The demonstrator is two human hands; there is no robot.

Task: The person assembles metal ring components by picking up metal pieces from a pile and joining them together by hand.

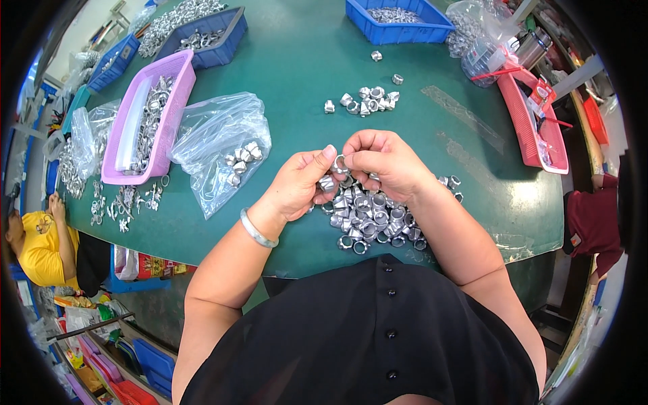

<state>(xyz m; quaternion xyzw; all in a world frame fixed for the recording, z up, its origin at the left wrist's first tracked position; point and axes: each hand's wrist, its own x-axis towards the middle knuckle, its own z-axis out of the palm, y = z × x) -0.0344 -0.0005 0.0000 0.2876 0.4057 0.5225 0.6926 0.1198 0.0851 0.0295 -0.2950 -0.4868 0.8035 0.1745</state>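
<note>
My left hand (pixel 294 183), a pale bangle on its wrist, is closed around silver-coloured metal rings. One chunky ring (pixel 327 183) shows between its fingers. At its fingertips another ring (pixel 339 163) stands on edge, and my right hand (pixel 385 162) pinches that same ring from the other side. The right hand's curled fingers partly hide what is beneath them. Just below both hands lies a heap of similar rings (pixel 370 217) on the green table (pixel 297 74). Farther off sits a smaller cluster of rings (pixel 369 102).
Left of my hands, a clear plastic bag (pixel 219 128) has several rings on it. Beyond are a pink basket (pixel 181 101) of metal pieces and blue bins (pixel 233 42) (pixel 405 34). A red basket (pixel 520 121) stands right. A person in yellow (pixel 42 250) sits at left.
</note>
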